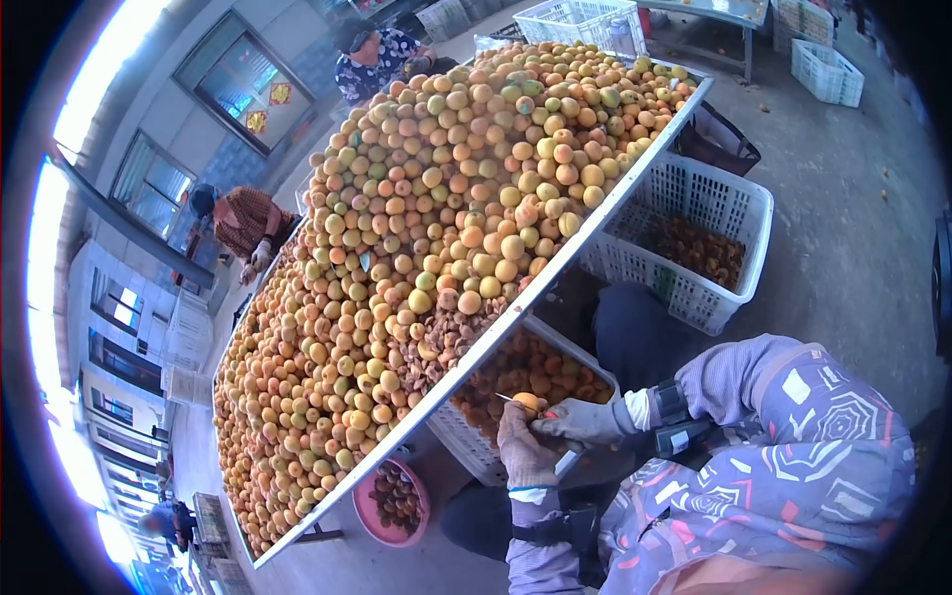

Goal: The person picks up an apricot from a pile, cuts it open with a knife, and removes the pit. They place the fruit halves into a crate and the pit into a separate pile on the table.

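Note:
My gloved left hand (526, 451) is closed around an apricot (528, 402), over a crate beside the table. My gloved right hand (587, 420) comes in from the right and meets the same fruit, its fingers closed. A thin pale blade (504, 398) sticks out past the apricot, and something red, likely the knife's handle, shows at the right fingertips; most of the knife is hidden. Below both hands, a white crate (461, 441) holds halved orange apricots. A large heap of apricots (436, 218) covers the tilted-looking table, with brown pits (451, 337) gathered near its edge.
The table's pale metal rim (595, 223) runs diagonally before me. A pink basin (362, 506) with dark pieces stands on the floor. Another white crate (729, 198) holds brown pits. Two co-workers (248, 220) are at the table's far side; more crates (828, 74) stand behind.

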A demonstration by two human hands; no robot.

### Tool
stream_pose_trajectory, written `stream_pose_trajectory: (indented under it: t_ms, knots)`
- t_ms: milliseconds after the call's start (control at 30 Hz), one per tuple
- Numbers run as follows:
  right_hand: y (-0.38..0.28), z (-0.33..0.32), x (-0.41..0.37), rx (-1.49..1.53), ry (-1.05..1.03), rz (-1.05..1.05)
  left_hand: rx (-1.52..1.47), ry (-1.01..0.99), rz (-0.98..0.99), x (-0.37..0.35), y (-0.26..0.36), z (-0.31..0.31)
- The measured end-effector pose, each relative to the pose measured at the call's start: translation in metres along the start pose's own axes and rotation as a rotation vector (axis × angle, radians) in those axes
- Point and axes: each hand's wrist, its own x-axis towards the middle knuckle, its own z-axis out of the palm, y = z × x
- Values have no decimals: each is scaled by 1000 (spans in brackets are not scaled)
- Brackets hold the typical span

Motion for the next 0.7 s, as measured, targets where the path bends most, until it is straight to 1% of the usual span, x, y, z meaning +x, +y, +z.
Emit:
stream_pose_trajectory:
  t_ms: [33, 67, 133, 167, 200, 233, 267, 300, 333, 367, 400, 433, 467, 533, 567, 600, 667, 700]
  knots:
    - [4, 4, 0, -32, 9, -151, 53, -21, 25, -1, 1, -1]
    - [10, 0, -1, -53, -40, -129, 77, -25, 34, -4, 2, 0]
    - [-16, -5, -10, 197, -42, 187, 63, 16, 40, -4, 7, 5]
    - [-9, -4, -9, 188, -15, 38, 68, 29, 56, -2, 9, 7]
    - [-14, -4, -12, 206, -25, 57, 100, 31, 86, -1, 5, 6]
    - [-10, -4, -12, 181, -32, -40, 201, 25, 174, 2, 0, 3]
    - [-12, -4, -13, 230, -52, -9, 348, 26, 293, 4, -6, -1]
    - [-14, -4, -15, 279, -71, 22, 553, 17, 440, 6, -9, -5]
    - [-16, -6, -15, 285, -76, 33, 883, -34, 682, 7, -9, -10]
    - [-15, -7, -15, 424, -119, 177, 882, -35, 670, 7, -10, -10]
    - [-16, -5, -16, 562, -161, 320, 203, -73, 195, 7, -11, -10]
    - [-23, 3, -19, 749, -77, 318, -475, -96, -282, 7, -12, -10]
    - [-23, 5, -19, 752, -76, 323, -476, -94, -287, 6, -14, -8]
    - [-30, 5, -19, 682, -28, 212, -570, -20, -191, 4, -20, -3]
    - [-35, 4, -19, 647, -19, 153, -522, 0, -177, 2, -19, -3]
    - [-42, 0, -17, 658, -9, 157, -515, -3, -190, 3, -21, -7]
    - [-49, -10, -13, 438, 55, 351, -729, 8, -169, 10, -36, -23]
    - [-40, -15, -5, 579, 55, 267, -754, 51, -118, 11, -40, -28]
